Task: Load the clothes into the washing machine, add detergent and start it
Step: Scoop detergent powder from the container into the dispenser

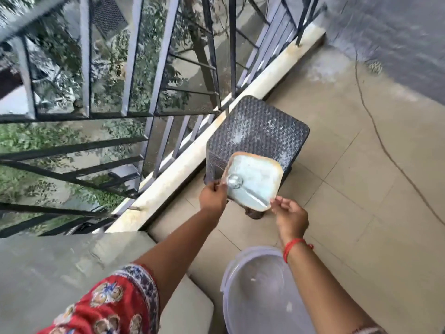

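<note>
A square tub of pale blue-white detergent powder point(257, 182) with a tan rim hangs tilted over the near edge of a dark woven-pattern stool point(257, 126). A clear scoop point(234, 182) lies in the powder at the tub's left side. My left hand point(213, 197) grips the tub's left rim. My right hand point(290, 216) is at the tub's near right corner, its fingertips touching the rim and its fingers loosely spread. No clothes are in view.
White powder dusts the stool top. A clear plastic lid point(260, 292) lies below my right forearm. A pale grey flat surface point(72, 273) fills the lower left. A black metal railing point(149, 112) on a white kerb point(192, 160) borders the tiled balcony floor point(361, 189).
</note>
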